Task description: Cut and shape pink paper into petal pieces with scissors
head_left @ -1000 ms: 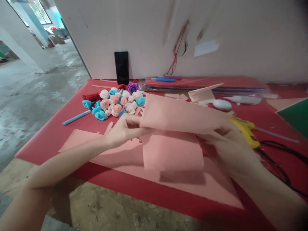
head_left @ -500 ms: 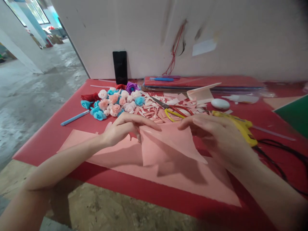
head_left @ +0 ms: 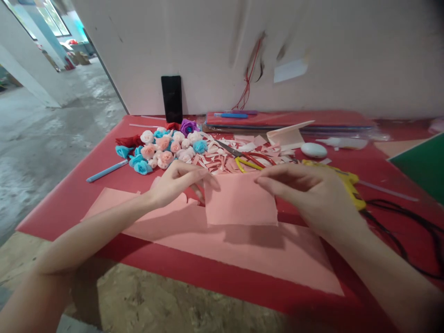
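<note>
Fingers of the left hand [head_left: 176, 181] and the right hand [head_left: 298, 189] pinch the two upper corners of a small pink paper piece [head_left: 240, 200], thumb against fingertips on each side, holding it just above the bench [head_left: 69, 194]. Half a second ago this piece was folded over on a slant; a second ago it was lifted up in a long loose flap. Now it hangs flat as a neat rectangle, doubled over as far as the blur lets me tell, so the fold looks made and squared. Beneath it lies a large pink sheet [head_left: 243, 254] on the red bench. Behind, now uncovered, are scissors [head_left: 243, 159] among paper scraps [head_left: 222, 159], a heap of paper roses [head_left: 166, 148], and a yellow glue gun [head_left: 350, 185] beside the right hand. A blue pen [head_left: 107, 170] lies well apart at the left.
</note>
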### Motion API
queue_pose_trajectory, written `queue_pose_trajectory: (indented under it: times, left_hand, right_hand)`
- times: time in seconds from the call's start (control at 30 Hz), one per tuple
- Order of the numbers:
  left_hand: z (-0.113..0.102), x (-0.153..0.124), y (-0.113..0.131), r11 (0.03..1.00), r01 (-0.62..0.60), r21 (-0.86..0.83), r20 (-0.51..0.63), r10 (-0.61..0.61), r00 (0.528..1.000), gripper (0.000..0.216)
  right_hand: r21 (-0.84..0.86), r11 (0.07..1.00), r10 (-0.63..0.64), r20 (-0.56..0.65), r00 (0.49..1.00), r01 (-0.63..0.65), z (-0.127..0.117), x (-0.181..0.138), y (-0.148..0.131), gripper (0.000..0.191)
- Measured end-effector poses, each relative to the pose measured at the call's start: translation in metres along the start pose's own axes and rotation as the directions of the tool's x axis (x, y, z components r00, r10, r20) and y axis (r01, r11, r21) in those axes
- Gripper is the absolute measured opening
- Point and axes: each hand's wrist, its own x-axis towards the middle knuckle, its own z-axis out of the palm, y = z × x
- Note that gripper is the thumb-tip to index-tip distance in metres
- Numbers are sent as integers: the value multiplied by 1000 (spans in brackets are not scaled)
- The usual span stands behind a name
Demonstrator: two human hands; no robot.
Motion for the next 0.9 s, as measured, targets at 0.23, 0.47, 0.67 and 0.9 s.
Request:
queue_pose_trajectory:
  times: [0.23,0.47,0.67,0.9]
  left_hand:
    - [2,1,4,906,-291,309,-195,360,912,44]
    - [6,10,-13,992,-117,-57,-264,98,959,20]
    - [25,1,-17,949,315,-23,-60,-316,947,24]
    - [30,2,-16,911,388,-142,11,-390,921,15]
  right_hand:
    - [119,990,73,28,997,-76,5,1,9,15]
    - [214,968,127,22,992,-129,14,2,9,12]
    - [181,979,109,-61,992,-96,19,-1,8,7]
    - [126,989,93,-149,984,-74,13,2,14,21]
